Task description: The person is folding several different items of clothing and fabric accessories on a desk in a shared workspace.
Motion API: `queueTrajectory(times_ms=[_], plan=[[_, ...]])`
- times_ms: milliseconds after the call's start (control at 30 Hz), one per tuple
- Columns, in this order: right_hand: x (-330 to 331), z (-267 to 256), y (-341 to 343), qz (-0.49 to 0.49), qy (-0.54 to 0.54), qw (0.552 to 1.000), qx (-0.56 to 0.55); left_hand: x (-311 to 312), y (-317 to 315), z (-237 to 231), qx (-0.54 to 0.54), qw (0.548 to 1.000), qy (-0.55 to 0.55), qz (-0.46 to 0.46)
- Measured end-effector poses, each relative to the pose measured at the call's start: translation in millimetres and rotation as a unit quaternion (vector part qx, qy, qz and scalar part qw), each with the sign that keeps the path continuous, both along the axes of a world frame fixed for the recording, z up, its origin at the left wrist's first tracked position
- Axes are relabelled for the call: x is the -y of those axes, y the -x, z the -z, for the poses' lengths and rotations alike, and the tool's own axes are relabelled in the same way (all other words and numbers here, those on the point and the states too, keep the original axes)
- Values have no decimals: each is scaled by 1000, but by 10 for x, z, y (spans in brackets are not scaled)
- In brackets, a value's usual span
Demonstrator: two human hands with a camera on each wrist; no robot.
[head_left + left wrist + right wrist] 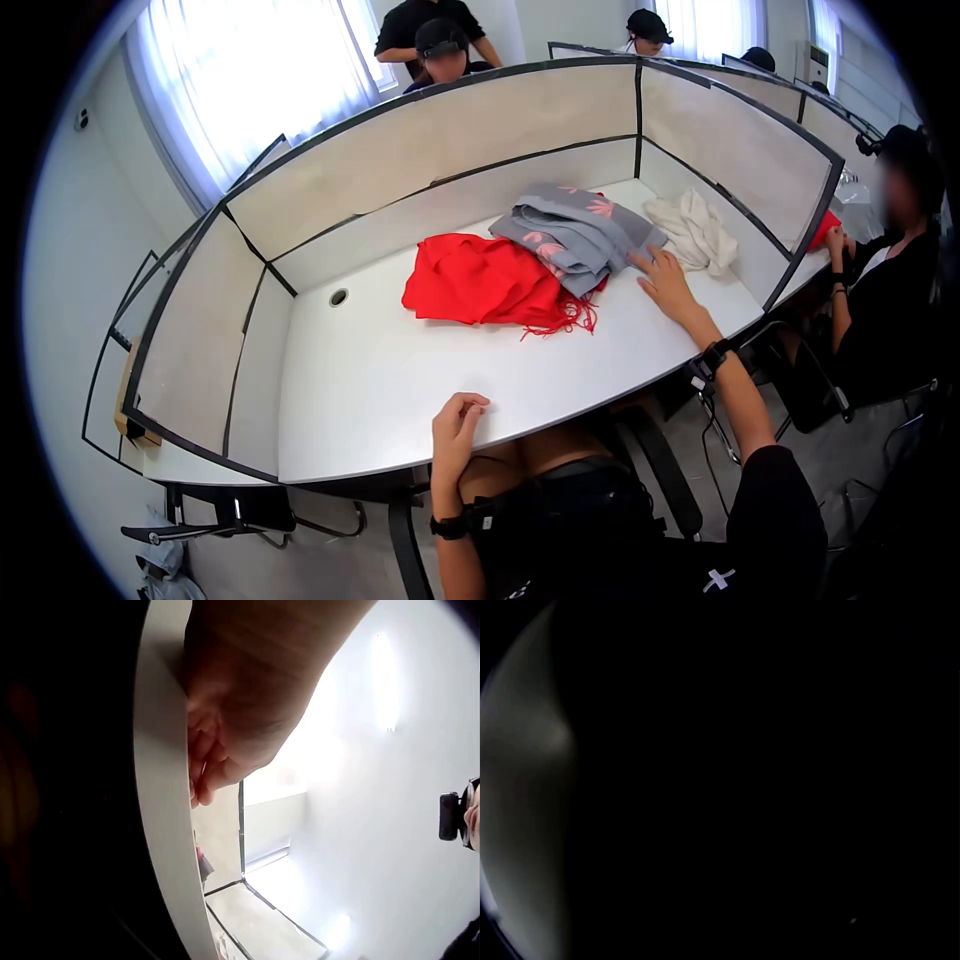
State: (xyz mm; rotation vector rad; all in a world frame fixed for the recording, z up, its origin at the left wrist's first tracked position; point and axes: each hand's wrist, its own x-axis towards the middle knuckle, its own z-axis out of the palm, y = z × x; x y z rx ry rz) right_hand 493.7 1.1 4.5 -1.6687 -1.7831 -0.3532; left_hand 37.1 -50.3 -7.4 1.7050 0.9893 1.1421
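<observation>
Grey cloth with pink leaf-like motifs (575, 235) lies loosely folded on the white table (360, 400), partly over a red fringed cloth (480, 280) and beside a crumpled off-white cloth (697, 232). Right hand (672, 285): fingers spread, fingertips at the grey cloth's right edge; whether they press it cannot be told. Left hand (458, 425): at the table's near edge, fingers loosely bent and close together, holding nothing.

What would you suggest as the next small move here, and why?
Probably, the right hand should curl its fingers onto the grey cloth and ease it off the red cloth: that hand is spread at the grey cloth's right end, and the grey cloth partly overlies the red one. The left hand looks idle by the table's front edge.
</observation>
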Motion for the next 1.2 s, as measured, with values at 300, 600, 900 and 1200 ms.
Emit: queueTrajectory(times_ms=[300, 600, 900, 1200], plan=[[164, 195, 71, -6, 51, 996, 74, 65, -11, -106, -45, 999, -30, 4], [-908, -499, 747, 126, -10, 984, 125, 66, 3, -114, -63, 997, -45, 26], [-1124, -197, 812, 60, 34, 996, -55, 53, -43, -43, -82, 994, -64, 9], [317, -1, 1886, -309, 332, 644, -616, 69, -3, 30, -23, 978, -112, -176]])
